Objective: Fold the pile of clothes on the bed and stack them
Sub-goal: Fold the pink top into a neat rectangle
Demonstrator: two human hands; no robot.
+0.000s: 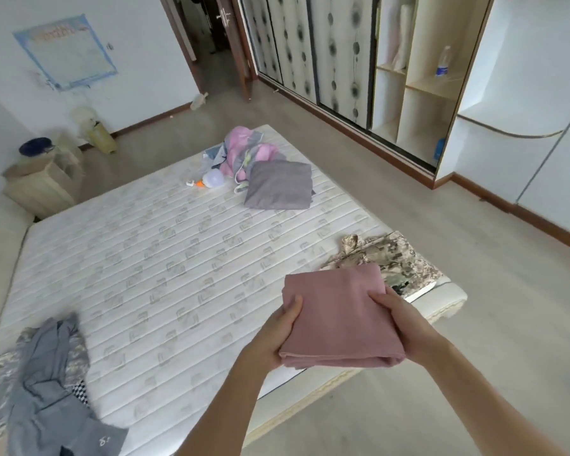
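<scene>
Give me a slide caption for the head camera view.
Both hands hold a folded pink cloth above the mattress corner.

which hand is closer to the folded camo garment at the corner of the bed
Right. The right hand grips the folded pink cloth at its right edge, just beside the camo garment. The left hand grips the cloth's opposite edge, farther away.

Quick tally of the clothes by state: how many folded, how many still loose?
Folded: 3 (pink cloth gripped by both hands, grey piece, camouflage garment)
Loose heaps: 2 (pink heap, grey heap)
Total: 5
</scene>
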